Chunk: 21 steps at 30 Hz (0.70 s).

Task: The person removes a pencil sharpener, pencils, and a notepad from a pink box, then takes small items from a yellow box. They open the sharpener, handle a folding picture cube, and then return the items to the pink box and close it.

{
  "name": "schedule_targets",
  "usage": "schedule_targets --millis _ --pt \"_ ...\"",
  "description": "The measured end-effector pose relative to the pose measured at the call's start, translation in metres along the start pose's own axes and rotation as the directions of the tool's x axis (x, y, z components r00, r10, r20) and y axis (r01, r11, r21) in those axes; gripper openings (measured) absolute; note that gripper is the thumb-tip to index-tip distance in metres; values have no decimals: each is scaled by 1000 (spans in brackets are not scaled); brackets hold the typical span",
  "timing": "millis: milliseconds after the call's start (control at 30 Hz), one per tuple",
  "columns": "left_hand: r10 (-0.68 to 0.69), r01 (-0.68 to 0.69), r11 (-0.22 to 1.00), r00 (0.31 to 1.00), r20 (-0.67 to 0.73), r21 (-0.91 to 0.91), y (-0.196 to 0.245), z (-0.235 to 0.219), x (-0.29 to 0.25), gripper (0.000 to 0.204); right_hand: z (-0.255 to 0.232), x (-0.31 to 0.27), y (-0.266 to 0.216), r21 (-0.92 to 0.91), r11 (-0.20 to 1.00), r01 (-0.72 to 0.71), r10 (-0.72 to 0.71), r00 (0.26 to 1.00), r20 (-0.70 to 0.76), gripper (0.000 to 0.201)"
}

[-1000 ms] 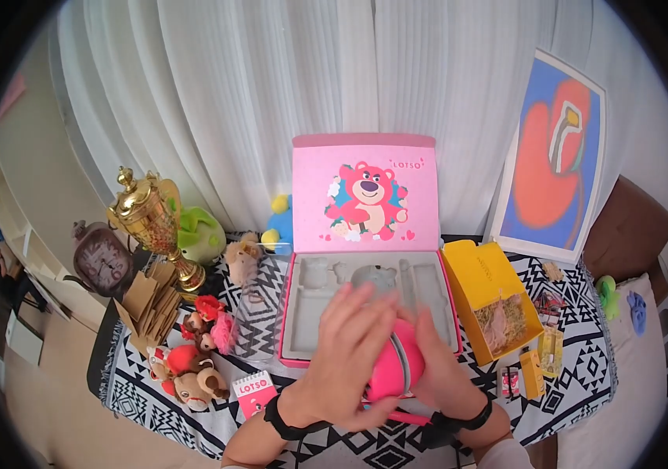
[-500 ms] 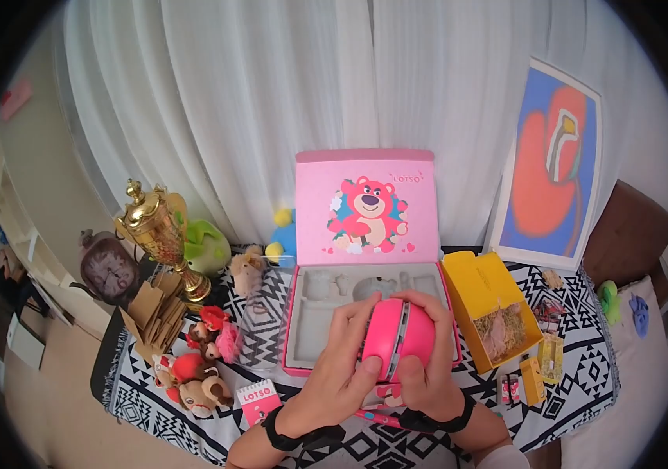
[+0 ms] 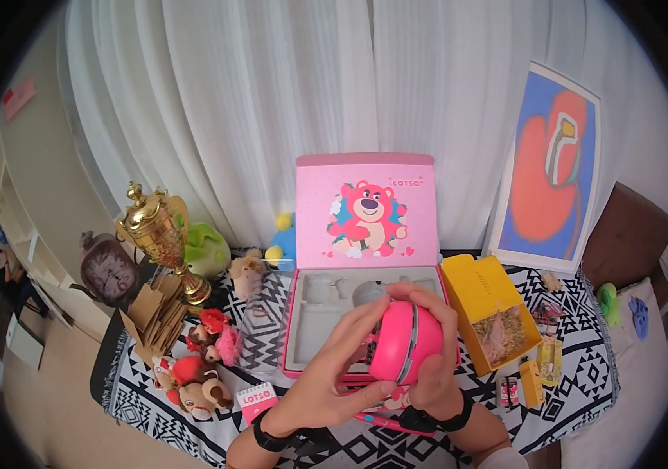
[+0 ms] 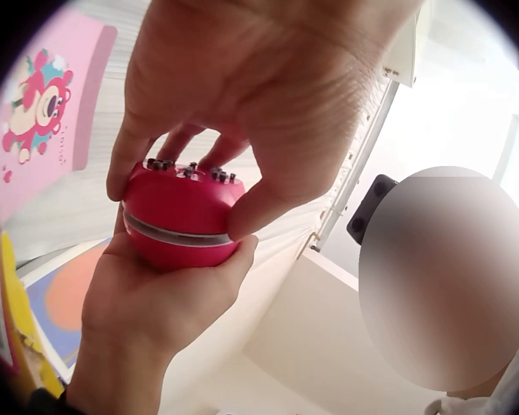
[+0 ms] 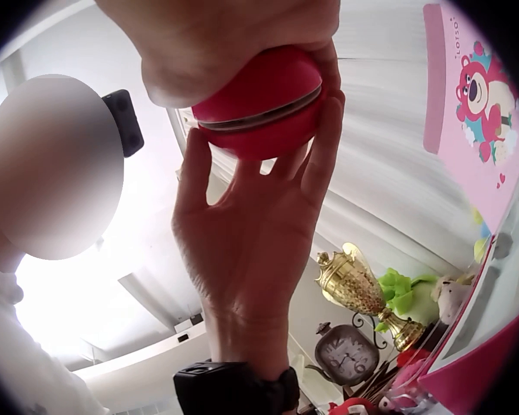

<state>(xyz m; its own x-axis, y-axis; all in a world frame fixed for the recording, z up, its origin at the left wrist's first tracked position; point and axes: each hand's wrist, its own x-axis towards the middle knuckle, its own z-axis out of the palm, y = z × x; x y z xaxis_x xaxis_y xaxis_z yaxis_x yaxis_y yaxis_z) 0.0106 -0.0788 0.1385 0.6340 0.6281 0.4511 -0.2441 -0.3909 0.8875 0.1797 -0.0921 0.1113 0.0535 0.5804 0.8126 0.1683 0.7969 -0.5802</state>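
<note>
A round pink device (image 3: 408, 344) with a grey band around its middle is held between both hands, in front of the open box. Small dark knobs (image 4: 190, 171) stand out from one side of it, facing the left palm. My left hand (image 3: 342, 363) grips it from the left, fingertips along its upper edge and thumb at the lower edge by the band. From the right, my right hand (image 3: 439, 383) cups the other half, its fingers curled over the far side. In the left wrist view the right palm lies against the smooth half.
Behind the hands stands an open pink box (image 3: 365, 211) with a grey moulded insert (image 3: 310, 328). A yellow box (image 3: 467, 289) sits to its right. Plush toys (image 3: 201, 391), a notepad (image 3: 256, 400) and a gold trophy (image 3: 163, 234) are at left. Small packets (image 3: 533, 383) lie right.
The blurred left hand over the device has settled into a grip. The device has turned, bringing its knobbed side into view at the left, and the left fingers have spread around it.
</note>
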Motion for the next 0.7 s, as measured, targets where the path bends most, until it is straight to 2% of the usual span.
schedule_targets --millis 33,67,100,133,167,200,233,300,400,467,533,567,600,633,667,700 --pt "29 -29 1000 1000 -5 -7 0 0 1 84 2 0 -4 -3 1000 1 -1 1000 -2 69" --pt "30 -30 1000 1000 -1 -8 -1 0 1 84 5 1 -11 105 990 -90 93 995 -24 65" --pt "76 -76 995 997 -2 64 -2 0 2 82 6 0 -15 213 961 -176 188 981 -38 61" --pt "123 -121 983 992 0 136 -2 0 3 81 6 0 -16 211 962 -175 187 981 -42 61" --pt "122 -121 983 993 5 135 -1 -2 3 81 6 -1 -17 264 932 -248 266 963 -34 59" --pt "176 -184 931 983 53 315 1 -4 3 79 5 -2 -17 315 894 -319 342 939 -21 56" --pt "222 -247 842 969 111 480 3 -6 3 78 5 -1 -19 313 895 -317 342 939 -26 56" --pt "215 -230 847 973 88 479 3 -3 3 77 4 1 -22 415 807 -420 458 889 9 51" --pt "191 -203 846 979 75 493 3 -4 3 77 4 -1 -24 458 757 -466 519 854 12 47" --pt "172 -194 841 981 91 506 -1 -4 2 76 4 -2 -21 407 783 -470 513 858 4 47" --pt "185 -189 947 982 41 260 -15 -4 1 83 4 -2 -20 357 806 -472 505 863 1 47" --pt "186 -190 947 982 40 260 -19 -3 1 83 5 -2 -21 226 882 -414 426 904 -7 48" --pt "239 -240 965 971 21 109 -23 0 2 85 5 -2 -21 90 935 -343 344 939 -2 49" --pt "288 -288 957 958 -7 -44 -25 2 2 89 5 -3 -20 91 935 -342 344 939 -2 49" --pt "288 -288 957 958 -8 -42 -26 4 2 89 6 -4 -18 30 967 -254 253 967 5 51" --pt "210 -212 976 976 -53 -46 -26 6 1 91 7 -5 -16 -28 986 -162 162 987 18 52"
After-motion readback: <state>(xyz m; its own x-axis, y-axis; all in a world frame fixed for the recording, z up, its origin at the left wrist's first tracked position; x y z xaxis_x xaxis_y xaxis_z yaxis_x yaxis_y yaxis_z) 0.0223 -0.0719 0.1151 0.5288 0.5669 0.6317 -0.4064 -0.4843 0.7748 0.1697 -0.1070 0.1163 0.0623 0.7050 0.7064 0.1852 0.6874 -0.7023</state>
